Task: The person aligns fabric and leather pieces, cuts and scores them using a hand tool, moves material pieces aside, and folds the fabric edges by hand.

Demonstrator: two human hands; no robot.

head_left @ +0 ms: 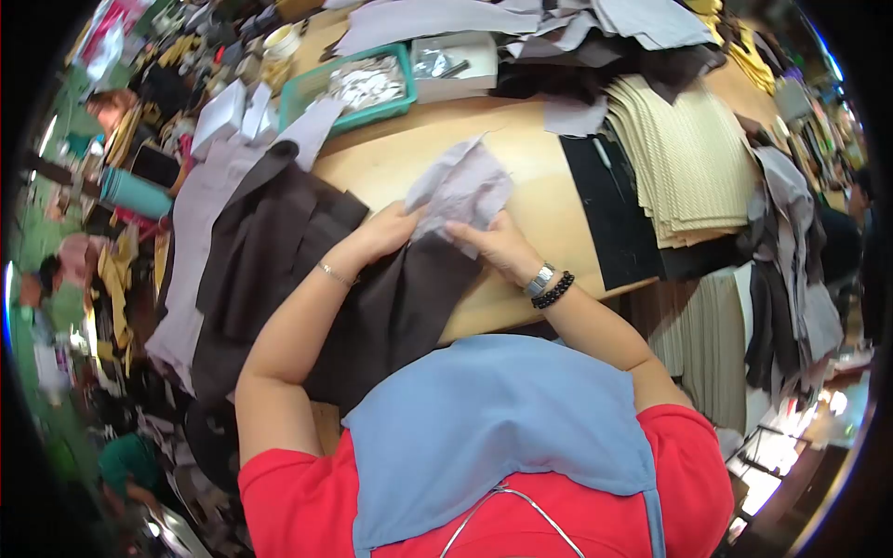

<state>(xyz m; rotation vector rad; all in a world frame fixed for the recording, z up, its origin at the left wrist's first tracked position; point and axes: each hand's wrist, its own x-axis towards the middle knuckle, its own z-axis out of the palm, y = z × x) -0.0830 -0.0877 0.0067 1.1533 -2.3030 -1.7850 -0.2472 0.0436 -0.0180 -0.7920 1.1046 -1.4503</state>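
Note:
Both my hands are on a grey-lilac piece of fabric (462, 186) that stands up crumpled above the wooden table. My left hand (391, 229) grips its left lower edge, fingers partly hidden behind the cloth. On the other side my right hand (498, 244) pinches the lower right edge with the thumb on top. Dark brown cloth (400, 293) hangs below the hands and joins or lies against the lilac piece; I cannot tell which. More dark cloth (270, 246) and a long lilac strip (191, 251) drape over the table's left side.
A teal tray (412, 70) of small pale pieces and a white box (476, 58) stand at the back. Right of the wooden table (539, 214) lie a black sheet with a pen-like tool (603, 153) and stacked cream textured sheets (688, 158). Fabric piles (577, 46) lie behind.

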